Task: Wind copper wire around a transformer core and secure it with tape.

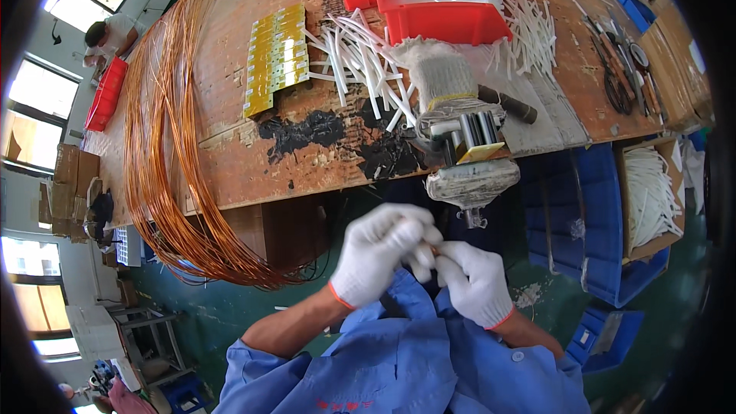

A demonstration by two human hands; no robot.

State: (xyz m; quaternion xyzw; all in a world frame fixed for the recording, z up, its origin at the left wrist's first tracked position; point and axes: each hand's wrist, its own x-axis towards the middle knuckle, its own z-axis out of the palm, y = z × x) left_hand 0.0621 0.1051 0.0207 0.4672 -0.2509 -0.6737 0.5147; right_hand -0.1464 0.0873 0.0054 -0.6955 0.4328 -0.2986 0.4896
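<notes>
Both my hands wear white gloves with orange cuffs and meet just off the table's front edge. My left hand (387, 249) is closed, its fingers curled and pinched together. My right hand (474, 276) also pinches, its fingertips almost touching the left ones. A tiny brownish bit shows between them, too small to name. Beyond the hands, a vise (474, 184) wrapped in grey cloth holds a block of dark bars with a yellow plate (481, 153). A pale knitted cloth (438, 69) lies behind it, beside a dark rod (507, 104).
A copper wire bundle (172, 146) hangs over the table's left edge. Yellow taped parts (277, 57), white tubes (360, 54) and red bins (448, 19) stand on the table (230, 126). Hand tools (625, 69) lie right, above a blue bin (575, 215). Another person (115, 34) sits far left.
</notes>
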